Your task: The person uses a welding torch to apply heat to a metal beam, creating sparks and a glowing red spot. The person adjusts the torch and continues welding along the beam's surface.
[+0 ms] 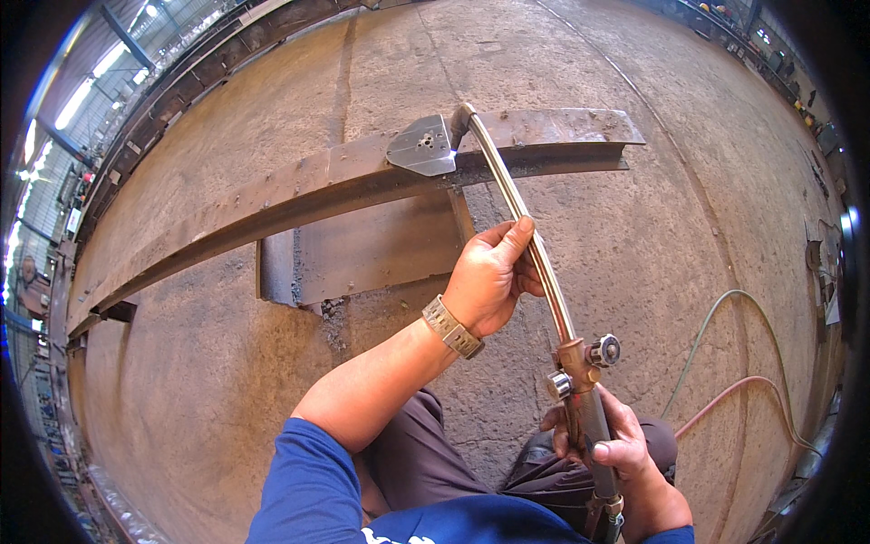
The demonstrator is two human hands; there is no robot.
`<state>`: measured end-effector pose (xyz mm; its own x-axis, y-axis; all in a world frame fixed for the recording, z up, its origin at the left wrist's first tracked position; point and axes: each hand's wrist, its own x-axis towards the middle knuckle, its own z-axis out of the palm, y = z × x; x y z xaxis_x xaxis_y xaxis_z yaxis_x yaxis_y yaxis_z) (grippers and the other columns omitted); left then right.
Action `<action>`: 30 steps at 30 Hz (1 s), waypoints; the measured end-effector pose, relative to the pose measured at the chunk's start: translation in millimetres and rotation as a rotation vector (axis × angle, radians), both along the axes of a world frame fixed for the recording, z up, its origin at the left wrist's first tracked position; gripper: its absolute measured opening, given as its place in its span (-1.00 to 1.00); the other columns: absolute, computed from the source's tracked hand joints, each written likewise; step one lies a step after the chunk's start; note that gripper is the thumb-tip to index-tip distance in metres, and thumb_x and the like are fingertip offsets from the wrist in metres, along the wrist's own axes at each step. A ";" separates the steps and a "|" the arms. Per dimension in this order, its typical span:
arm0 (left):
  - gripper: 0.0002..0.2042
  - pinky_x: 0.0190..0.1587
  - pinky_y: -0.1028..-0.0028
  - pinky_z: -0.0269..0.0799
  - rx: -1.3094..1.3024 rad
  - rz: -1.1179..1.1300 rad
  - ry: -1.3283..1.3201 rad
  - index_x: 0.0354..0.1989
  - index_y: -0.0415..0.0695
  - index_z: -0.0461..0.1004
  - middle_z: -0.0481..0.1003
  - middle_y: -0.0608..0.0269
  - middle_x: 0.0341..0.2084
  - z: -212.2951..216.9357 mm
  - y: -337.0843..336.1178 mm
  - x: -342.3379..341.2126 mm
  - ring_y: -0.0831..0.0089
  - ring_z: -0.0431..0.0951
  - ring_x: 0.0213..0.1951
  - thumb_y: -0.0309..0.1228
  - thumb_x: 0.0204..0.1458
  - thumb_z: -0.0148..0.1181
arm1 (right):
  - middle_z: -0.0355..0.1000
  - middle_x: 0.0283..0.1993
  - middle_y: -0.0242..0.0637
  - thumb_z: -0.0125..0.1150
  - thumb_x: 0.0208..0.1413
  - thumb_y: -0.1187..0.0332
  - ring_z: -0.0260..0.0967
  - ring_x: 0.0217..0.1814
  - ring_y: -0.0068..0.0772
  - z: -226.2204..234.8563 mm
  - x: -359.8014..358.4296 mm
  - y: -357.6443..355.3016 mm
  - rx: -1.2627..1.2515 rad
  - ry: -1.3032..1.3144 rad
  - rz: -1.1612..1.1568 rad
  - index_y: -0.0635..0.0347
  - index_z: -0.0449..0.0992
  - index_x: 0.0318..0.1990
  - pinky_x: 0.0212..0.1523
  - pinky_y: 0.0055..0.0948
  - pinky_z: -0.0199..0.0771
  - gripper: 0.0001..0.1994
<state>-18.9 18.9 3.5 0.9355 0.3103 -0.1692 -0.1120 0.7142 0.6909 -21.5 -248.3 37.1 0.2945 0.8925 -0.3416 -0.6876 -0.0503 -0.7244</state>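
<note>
A cutting torch [552, 286] with long metal tubes slants across the middle. My left hand [490, 279] is closed around its tubes, thumb on top. Lower down, my right hand [627, 442] grips the dark handle just below two round valve knobs [603, 351]. The torch's bent head [462, 120] is at the right edge of a small grey steel plate [421, 152] with several small holes. A faint bluish glow shows by the tip; I cannot tell whether the tip touches the plate. The plate lies on a long rusty steel beam [299, 186].
Under the beam stands a wide steel section [376, 247] with a rough lower edge. A green hose [702, 331] and a red hose [725, 410] curve over the concrete floor [625, 245] at right. Steel structures line the left side.
</note>
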 end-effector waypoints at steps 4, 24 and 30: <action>-0.75 -0.51 0.46 0.51 -0.001 0.004 0.003 -0.28 -0.11 0.43 0.54 0.26 -0.51 -1.5 1.1 -0.5 0.43 0.58 -0.51 -0.16 0.21 0.14 | 0.32 0.09 0.16 0.46 -0.20 0.20 0.46 -0.15 -0.30 0.3 -0.7 1.5 -0.003 0.031 -0.001 0.28 -0.05 0.42 -0.06 -0.40 0.45 0.04; -0.74 -0.52 0.49 0.48 0.009 -0.003 -0.011 -0.26 -0.13 0.44 0.53 0.25 -0.50 -1.1 -3.2 6.2 0.47 0.55 -0.53 -0.17 0.22 0.14 | 0.36 0.04 0.17 0.48 -0.24 0.14 0.48 -0.22 -0.30 5.5 4.4 -4.7 -0.070 -0.068 0.023 0.36 0.00 0.39 -0.18 -0.44 0.48 0.04; -0.74 -0.51 0.48 0.48 0.021 0.003 -0.008 -0.26 -0.13 0.44 0.52 0.28 -0.50 -0.1 -0.1 2.9 0.47 0.54 -0.52 -0.16 0.21 0.15 | 0.33 0.12 0.14 0.47 -0.24 0.12 0.49 -0.08 -0.20 7.0 -2.1 4.8 -0.032 -0.032 -0.039 0.37 0.02 0.38 -0.15 -0.40 0.49 0.04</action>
<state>-16.0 18.8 3.5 0.9359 0.3162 -0.1550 -0.1197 0.6995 0.7045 -23.6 -243.5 44.1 0.3397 0.8690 -0.3597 -0.6659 -0.0479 -0.7445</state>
